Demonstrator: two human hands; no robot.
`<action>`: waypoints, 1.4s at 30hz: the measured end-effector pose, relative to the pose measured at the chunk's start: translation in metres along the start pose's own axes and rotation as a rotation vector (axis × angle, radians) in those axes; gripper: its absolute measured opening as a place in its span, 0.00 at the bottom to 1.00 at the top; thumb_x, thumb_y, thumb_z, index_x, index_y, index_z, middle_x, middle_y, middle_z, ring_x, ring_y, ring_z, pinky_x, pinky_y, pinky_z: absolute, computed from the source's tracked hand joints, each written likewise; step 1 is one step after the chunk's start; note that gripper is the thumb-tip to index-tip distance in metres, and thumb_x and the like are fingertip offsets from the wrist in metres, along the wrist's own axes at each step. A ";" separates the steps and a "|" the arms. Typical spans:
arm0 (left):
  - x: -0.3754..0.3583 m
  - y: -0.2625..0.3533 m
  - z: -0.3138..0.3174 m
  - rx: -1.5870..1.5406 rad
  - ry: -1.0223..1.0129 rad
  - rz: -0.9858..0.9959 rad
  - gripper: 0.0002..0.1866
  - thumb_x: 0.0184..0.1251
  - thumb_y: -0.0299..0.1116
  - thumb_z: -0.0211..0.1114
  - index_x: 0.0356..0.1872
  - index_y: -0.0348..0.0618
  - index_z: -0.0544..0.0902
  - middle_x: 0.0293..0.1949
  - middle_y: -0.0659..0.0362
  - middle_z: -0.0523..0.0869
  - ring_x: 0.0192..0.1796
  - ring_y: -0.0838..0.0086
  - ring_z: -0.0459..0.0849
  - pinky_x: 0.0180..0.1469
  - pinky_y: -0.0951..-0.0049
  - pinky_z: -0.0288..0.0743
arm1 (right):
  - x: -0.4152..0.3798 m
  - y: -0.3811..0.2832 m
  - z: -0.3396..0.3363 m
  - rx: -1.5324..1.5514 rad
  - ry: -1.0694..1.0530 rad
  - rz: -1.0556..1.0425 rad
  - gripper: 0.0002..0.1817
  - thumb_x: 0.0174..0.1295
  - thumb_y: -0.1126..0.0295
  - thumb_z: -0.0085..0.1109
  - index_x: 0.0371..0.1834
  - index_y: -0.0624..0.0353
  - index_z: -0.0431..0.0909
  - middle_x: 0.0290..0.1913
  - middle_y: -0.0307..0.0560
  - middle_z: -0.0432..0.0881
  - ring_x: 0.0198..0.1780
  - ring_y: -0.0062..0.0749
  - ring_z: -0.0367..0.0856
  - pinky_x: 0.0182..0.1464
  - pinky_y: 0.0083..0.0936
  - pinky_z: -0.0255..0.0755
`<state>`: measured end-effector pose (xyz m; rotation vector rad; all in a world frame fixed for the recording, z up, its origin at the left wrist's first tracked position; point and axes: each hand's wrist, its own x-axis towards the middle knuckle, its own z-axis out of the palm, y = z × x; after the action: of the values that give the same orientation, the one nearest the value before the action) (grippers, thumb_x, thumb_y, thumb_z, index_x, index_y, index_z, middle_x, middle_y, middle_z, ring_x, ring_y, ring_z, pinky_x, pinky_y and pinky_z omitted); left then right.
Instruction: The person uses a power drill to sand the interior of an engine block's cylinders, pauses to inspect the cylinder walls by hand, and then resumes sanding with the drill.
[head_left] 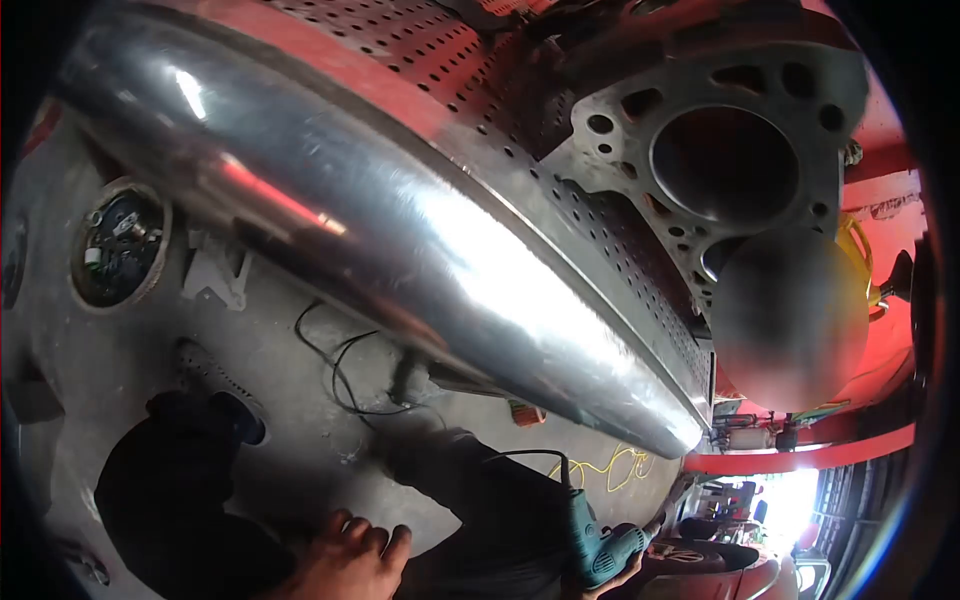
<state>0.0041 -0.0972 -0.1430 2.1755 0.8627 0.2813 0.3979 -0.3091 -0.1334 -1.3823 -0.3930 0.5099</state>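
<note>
My left hand is low in the view, fingers loosely curled and slightly apart, holding nothing visible. It hovers over my dark clothing. On the right, my right hand grips a teal corded power drill, most of that hand being hidden behind the tool. A black cord runs from the drill toward my leg. Beyond both hands, a long shiny rounded metal edge of a machine crosses the view diagonally. An engine block with a large round bore sits above it; neither hand touches it.
A perforated metal panel lies behind the rounded edge. On the floor are a round pan of small parts, a black cable and a yellow cord. A red beam stands at right. A blurred disc covers part of the block.
</note>
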 end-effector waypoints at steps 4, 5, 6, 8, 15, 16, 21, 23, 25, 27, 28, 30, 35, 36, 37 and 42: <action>0.010 -0.003 0.000 -0.023 -0.032 -0.009 0.19 0.67 0.33 0.64 0.56 0.36 0.82 0.39 0.48 0.86 0.48 0.53 0.84 0.51 0.54 0.79 | 0.000 -0.009 0.034 0.093 -0.089 -0.077 0.40 0.65 0.51 0.56 0.82 0.30 0.57 0.54 0.45 0.77 0.56 0.42 0.78 0.69 0.50 0.70; 0.011 -0.004 0.000 -0.033 0.001 -0.001 0.18 0.67 0.33 0.65 0.55 0.36 0.83 0.39 0.48 0.86 0.49 0.53 0.84 0.51 0.56 0.79 | -0.006 -0.017 0.065 -0.185 0.116 -0.098 0.37 0.65 0.49 0.55 0.80 0.38 0.61 0.53 0.47 0.77 0.55 0.41 0.78 0.68 0.48 0.70; 0.013 -0.005 0.001 -0.050 0.040 0.001 0.18 0.67 0.33 0.65 0.55 0.37 0.83 0.39 0.49 0.86 0.49 0.53 0.84 0.51 0.56 0.79 | -0.002 -0.013 0.055 -0.235 0.172 -0.102 0.38 0.65 0.48 0.54 0.79 0.40 0.61 0.53 0.47 0.78 0.55 0.41 0.78 0.67 0.48 0.71; 0.014 -0.007 0.003 -0.077 0.111 -0.002 0.18 0.68 0.34 0.65 0.55 0.37 0.82 0.40 0.49 0.86 0.50 0.53 0.84 0.52 0.55 0.80 | 0.006 -0.001 0.022 -0.331 0.284 -0.098 0.39 0.65 0.46 0.53 0.79 0.46 0.61 0.52 0.48 0.78 0.55 0.42 0.78 0.66 0.47 0.71; 0.031 -0.014 0.012 -0.281 0.245 -0.041 0.22 0.64 0.32 0.70 0.58 0.39 0.81 0.46 0.47 0.86 0.52 0.52 0.84 0.55 0.55 0.79 | 0.010 0.009 0.010 -0.016 0.107 -0.063 0.47 0.65 0.42 0.53 0.85 0.41 0.48 0.61 0.51 0.78 0.61 0.46 0.77 0.67 0.50 0.70; 0.033 -0.011 0.010 -0.268 0.275 -0.004 0.23 0.63 0.31 0.70 0.59 0.39 0.80 0.39 0.50 0.84 0.45 0.56 0.84 0.50 0.57 0.79 | 0.013 0.011 -0.023 0.010 0.106 -0.057 0.44 0.66 0.42 0.52 0.83 0.43 0.52 0.60 0.51 0.78 0.60 0.45 0.78 0.67 0.49 0.71; 0.065 0.014 -0.046 -0.120 0.513 0.246 0.33 0.59 0.23 0.68 0.69 0.37 0.75 0.28 0.56 0.82 0.28 0.63 0.83 0.35 0.62 0.78 | 0.006 0.011 0.002 0.208 0.107 0.001 0.32 0.72 0.44 0.51 0.70 0.54 0.69 0.59 0.50 0.80 0.58 0.42 0.81 0.64 0.44 0.75; 0.073 0.042 -0.084 -0.016 0.562 0.219 0.37 0.57 0.21 0.68 0.73 0.38 0.72 0.27 0.55 0.82 0.29 0.62 0.83 0.36 0.61 0.79 | 0.004 0.017 0.006 0.263 0.221 0.039 0.34 0.73 0.38 0.43 0.66 0.55 0.74 0.54 0.47 0.82 0.55 0.42 0.82 0.63 0.44 0.76; 0.084 0.059 -0.109 0.145 0.635 0.202 0.42 0.55 0.22 0.67 0.77 0.37 0.67 0.24 0.56 0.80 0.27 0.61 0.83 0.36 0.60 0.79 | 0.004 0.022 -0.011 0.340 0.184 0.076 0.33 0.70 0.39 0.50 0.62 0.57 0.77 0.53 0.48 0.83 0.55 0.43 0.82 0.62 0.43 0.75; 0.101 0.075 -0.132 0.334 0.664 0.139 0.46 0.53 0.23 0.66 0.79 0.35 0.62 0.22 0.55 0.81 0.26 0.59 0.84 0.35 0.58 0.80 | -0.001 0.018 0.001 0.422 0.174 0.095 0.33 0.68 0.40 0.54 0.61 0.58 0.79 0.51 0.49 0.84 0.53 0.43 0.82 0.62 0.43 0.75; 0.111 0.086 -0.145 0.442 0.654 0.071 0.46 0.53 0.23 0.65 0.79 0.33 0.61 0.22 0.52 0.83 0.26 0.58 0.85 0.34 0.56 0.80 | -0.002 0.019 -0.001 0.452 0.176 0.097 0.32 0.68 0.40 0.54 0.60 0.58 0.79 0.50 0.50 0.84 0.52 0.43 0.83 0.61 0.43 0.76; 0.133 0.106 -0.169 0.471 0.517 -0.201 0.45 0.59 0.26 0.66 0.80 0.39 0.59 0.26 0.45 0.86 0.30 0.47 0.88 0.38 0.48 0.81 | -0.007 0.020 -0.001 0.489 0.217 0.067 0.33 0.69 0.41 0.54 0.60 0.59 0.79 0.50 0.51 0.84 0.52 0.44 0.83 0.61 0.44 0.76; 0.164 0.102 -0.183 0.572 0.568 -0.309 0.42 0.62 0.28 0.62 0.80 0.36 0.60 0.29 0.41 0.88 0.33 0.46 0.89 0.44 0.48 0.83 | -0.012 0.022 -0.010 0.553 0.183 0.058 0.33 0.69 0.42 0.54 0.60 0.62 0.78 0.52 0.51 0.84 0.54 0.44 0.82 0.63 0.43 0.75; 0.165 0.102 -0.176 0.560 0.586 -0.274 0.43 0.62 0.27 0.62 0.80 0.36 0.59 0.28 0.42 0.88 0.32 0.49 0.89 0.43 0.51 0.83 | -0.013 0.023 -0.012 0.556 0.184 0.063 0.33 0.69 0.42 0.54 0.60 0.62 0.78 0.53 0.50 0.84 0.55 0.44 0.82 0.63 0.43 0.75; 0.166 0.102 -0.170 0.544 0.603 -0.241 0.43 0.62 0.25 0.61 0.81 0.36 0.58 0.27 0.43 0.88 0.30 0.52 0.89 0.42 0.55 0.84 | -0.011 0.026 -0.019 0.554 0.180 0.081 0.32 0.69 0.43 0.54 0.60 0.62 0.78 0.53 0.49 0.84 0.55 0.43 0.82 0.64 0.42 0.74; 0.166 0.101 -0.160 -0.357 0.512 -0.096 0.44 0.62 0.26 0.63 0.80 0.32 0.55 0.25 0.43 0.86 0.32 0.52 0.89 0.41 0.57 0.80 | -0.008 0.030 -0.019 0.571 0.161 0.117 0.32 0.69 0.43 0.54 0.62 0.62 0.76 0.55 0.49 0.83 0.57 0.42 0.81 0.65 0.41 0.73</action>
<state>0.1063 0.0571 0.0278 1.7433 1.0928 0.8997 0.3986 -0.3259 -0.1662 -0.8851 -0.0242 0.5492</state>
